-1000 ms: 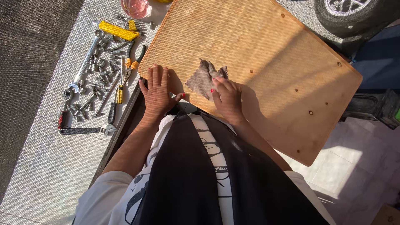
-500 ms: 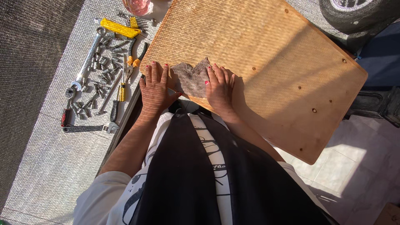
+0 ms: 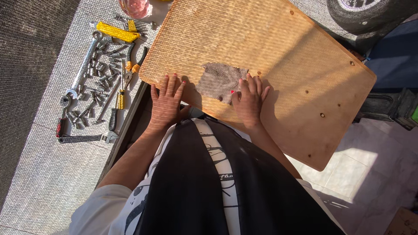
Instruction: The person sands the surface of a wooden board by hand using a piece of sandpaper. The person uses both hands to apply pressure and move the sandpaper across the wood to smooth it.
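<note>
The right hand [image 3: 249, 101] lies flat, fingers spread, pressing the edge of a grey cloth [image 3: 221, 81] on the wooden board [image 3: 283, 56]. The left hand [image 3: 166, 103], open, steadies the board's near edge. If that hand lifts, I'd expect the board to skid. Tools [image 3: 100, 78] with yellow grips lie left; I see no packages or labels.

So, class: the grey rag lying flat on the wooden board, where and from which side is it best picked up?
Probably by the far left corner of the rag, coming from above. It lies flat on the board, so a pinch there lifts it. The right hand rests on its near right edge, and the left hand lies flat on the board's near edge, apart from it.
</note>
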